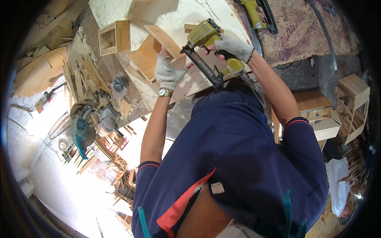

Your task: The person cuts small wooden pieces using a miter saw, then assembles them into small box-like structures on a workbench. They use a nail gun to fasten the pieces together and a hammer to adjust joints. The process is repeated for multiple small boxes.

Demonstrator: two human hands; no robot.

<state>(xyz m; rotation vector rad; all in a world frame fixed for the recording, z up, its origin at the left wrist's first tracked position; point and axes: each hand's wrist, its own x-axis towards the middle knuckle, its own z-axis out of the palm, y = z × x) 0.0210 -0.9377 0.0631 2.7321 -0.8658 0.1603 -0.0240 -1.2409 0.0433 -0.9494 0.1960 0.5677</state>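
I watch the grey-gloved right hand [237, 47], fingers clamped round a yellow-and-black nail gun [203, 33], and the grey-gloved left hand [170, 73], fingers spread, hold unclear, at the open tan-wood box [143, 63] just beyond them, where a slipping gun could nail those fingers.

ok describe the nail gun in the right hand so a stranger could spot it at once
Find the workbench across the top of the picture, then the gloved right hand at its near side. It holds a yellow-green nail gun with a long black bar slanting down and to the right. Unlike the similar tool lying farther up and right, this one is gripped.
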